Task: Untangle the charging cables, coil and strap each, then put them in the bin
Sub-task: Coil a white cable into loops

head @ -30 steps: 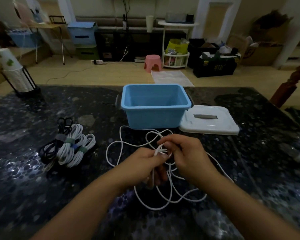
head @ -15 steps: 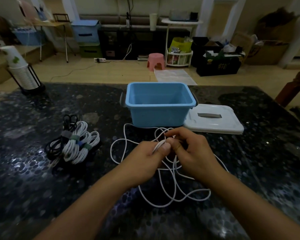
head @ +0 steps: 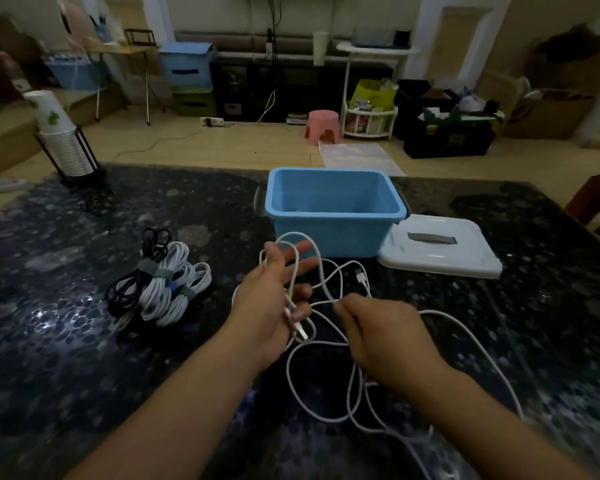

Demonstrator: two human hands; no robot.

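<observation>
- Far to the left of our grip, a stack of paper cups [head: 60,140] stands in a black wire holder at the table's back corner.
- Nearer, still left of the grip, a pile of coiled cables [head: 160,289] lies on the dark table [head: 66,375] — white coils and a black one, each bound with a strap.
- Our left hand [head: 274,299] is raised with its fingers straight and spread; a loop of the white cable [head: 329,417] runs over them, and the thumb presses the cable's end against the palm (the plug hangs just below the thumb).
- Beyond the grip, the blue bin [head: 333,216] stands open on the table.
- Just right of the left hand, our right hand [head: 381,330] has its fingers curled, pinching a strand of the same cable at the fingertips.
- The rest of the cable lies in loose loops below and between both hands and trails off to the right; its other plug points up between the hands and the bin.
- Right of the bin and touching it — the white lid [head: 440,249], flat on the table.
</observation>
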